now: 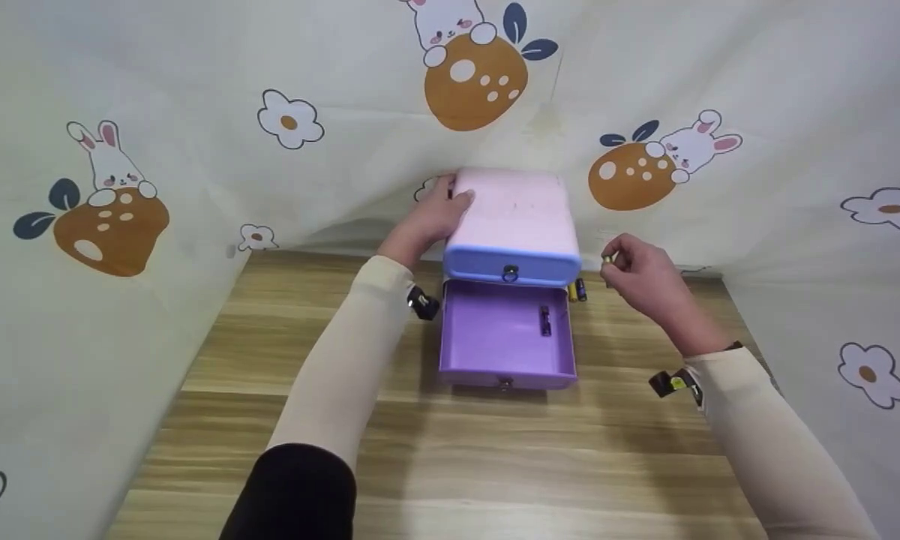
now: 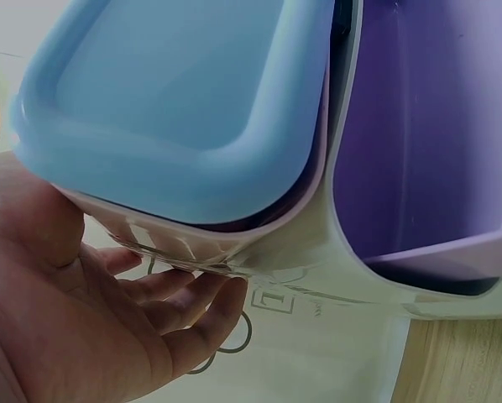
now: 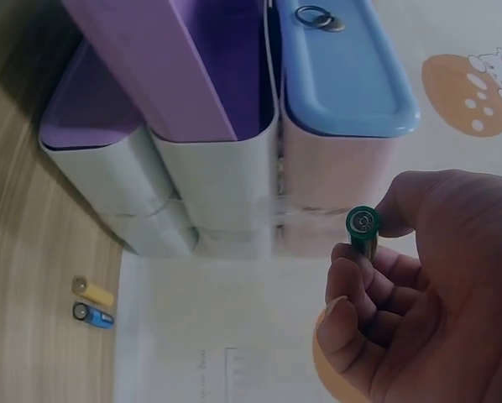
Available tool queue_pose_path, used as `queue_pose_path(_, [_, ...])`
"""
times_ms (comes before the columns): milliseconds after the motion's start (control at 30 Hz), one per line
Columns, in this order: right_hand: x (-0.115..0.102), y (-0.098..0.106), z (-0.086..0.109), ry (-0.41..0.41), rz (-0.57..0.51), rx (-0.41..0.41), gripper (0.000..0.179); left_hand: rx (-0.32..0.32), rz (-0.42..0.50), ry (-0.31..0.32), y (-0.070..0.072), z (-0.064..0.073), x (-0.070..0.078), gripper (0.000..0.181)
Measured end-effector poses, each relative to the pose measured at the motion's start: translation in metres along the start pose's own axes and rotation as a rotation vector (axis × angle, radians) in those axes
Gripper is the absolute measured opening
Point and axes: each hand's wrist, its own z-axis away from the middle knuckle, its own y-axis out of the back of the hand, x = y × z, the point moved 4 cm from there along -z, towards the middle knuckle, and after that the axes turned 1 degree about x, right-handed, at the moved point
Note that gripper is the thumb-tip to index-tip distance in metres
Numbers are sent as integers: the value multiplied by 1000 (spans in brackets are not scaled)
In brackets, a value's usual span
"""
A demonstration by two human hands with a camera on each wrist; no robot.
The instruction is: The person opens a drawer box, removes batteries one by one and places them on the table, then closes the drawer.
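A stack of small drawer units [image 1: 516,210] stands against the back sheet, its top casing pink with a blue front. Below it, the purple drawer [image 1: 487,330] is pulled out, with a dark battery [image 1: 545,320] near its right wall. My left hand [image 1: 436,214] rests against the pink casing's left side, thumb at the top edge; in the left wrist view its fingers reach along the side, loosely bent. To the right of the stack, my right hand [image 1: 641,274] is raised and pinches a green-ended battery [image 3: 364,225] between thumb and fingers.
Beside the stack's right side, a yellow battery [image 3: 93,290] and a blue battery [image 3: 93,316] lie on the wood-grain table [image 1: 480,465]. Another purple drawer front [image 3: 91,109] sits closed at the bottom. Printed sheets [image 1: 195,60] enclose the table at back and sides.
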Motion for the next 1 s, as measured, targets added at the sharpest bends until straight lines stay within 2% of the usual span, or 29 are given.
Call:
queue_pose_path(167, [11,-9,-3,17,99,-15,17,1,7,-8,0,0,1,70])
queue_pose_path(333, [27,-20,-9,-3,174,-61,22,-2,22,-7,0,0,2,69])
queue_pose_path(533, [43,-32,-20,-41,180,-103,28,2,20,10,1,-2,0,71])
queue_pose_path(700, [53,-40,-28,-31,185,-116,29,-4,32,2,1,-2,-1,70])
queue_pose_path(1000, [72,-53,-37,-47,117,-152,28,5,28,-17,1,0,0,70])
